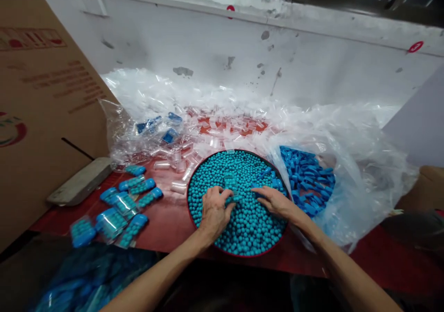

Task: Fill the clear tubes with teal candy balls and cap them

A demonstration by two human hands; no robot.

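Container (235, 197) clamped in L fingers (225, 195); R fingers (262, 192) nr beads (249, 238) (can't tell grip).

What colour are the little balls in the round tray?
Turquoise; the balls show best in the head view.

Plastic film (145, 85) glints — the lower corners look dim

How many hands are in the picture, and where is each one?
2: the left hand is at the left part of the beads in the round tub; the right hand at their right part. No others show.
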